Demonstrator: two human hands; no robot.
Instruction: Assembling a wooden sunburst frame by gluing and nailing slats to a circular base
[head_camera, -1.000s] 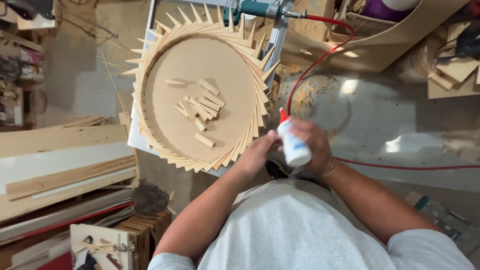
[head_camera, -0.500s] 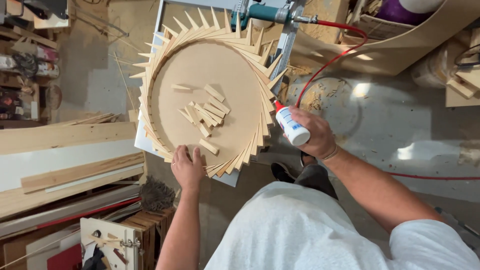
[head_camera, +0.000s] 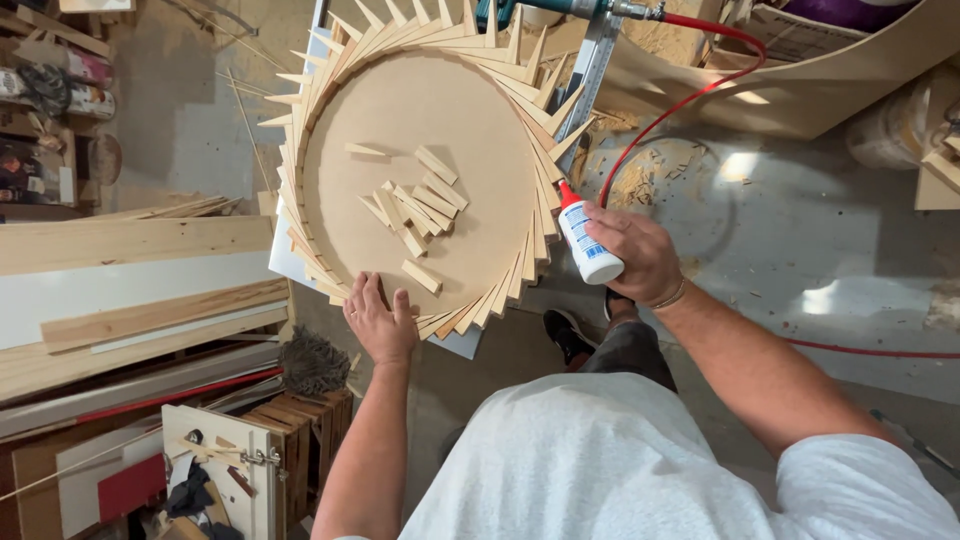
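A round wooden disc lies on a stand, ringed by several thin pointed wooden slats that fan out like a sunburst. Small loose wood strips lie in a pile near its middle. My left hand rests flat on the disc's near rim, fingers spread over the slats. My right hand grips a white glue bottle with a red tip; the tip points at the slats on the disc's right edge.
Long boards and planks are stacked at the left. A red hose curves over the concrete floor at the right, near sawdust. A brush and a wooden crate sit below the disc. A curved plywood piece lies at top right.
My left hand left the bottle and moved left, down onto the disc's near rim. My right hand carried the glue bottle up toward the slats on the right edge.
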